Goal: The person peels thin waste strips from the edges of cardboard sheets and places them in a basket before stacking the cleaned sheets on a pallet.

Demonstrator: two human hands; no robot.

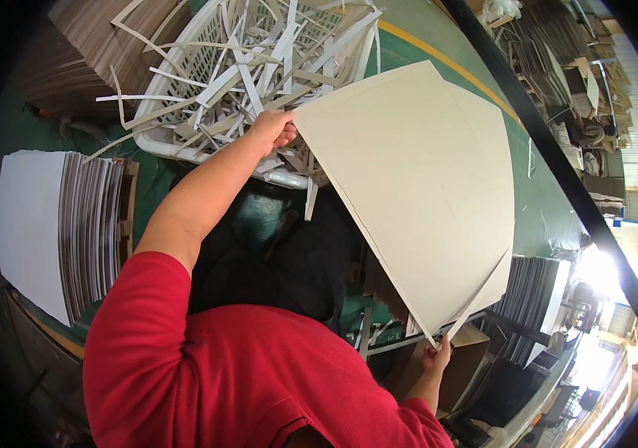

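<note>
A large cream cardboard sheet (416, 194) is held up in front of me, tilted, between both hands. My left hand (273, 133) is closed on its upper left corner, beside the basket of strips. At the sheet's lower corner, my right hand (436, 355) pinches the board, fingers closed. From that hand a narrow strip (481, 293) angles away along the lower right edge; whether it is still joined to the sheet I cannot tell. A faint scored line runs along the sheet's left edge.
A white plastic basket (156, 142) overflows with white and grey cardboard strips. Stacks of board stand at left (31, 224), upper left (72, 52) and right (532, 306). A black bar (550, 160) slants across the right side. A cardboard box (468, 351) stands behind my right hand.
</note>
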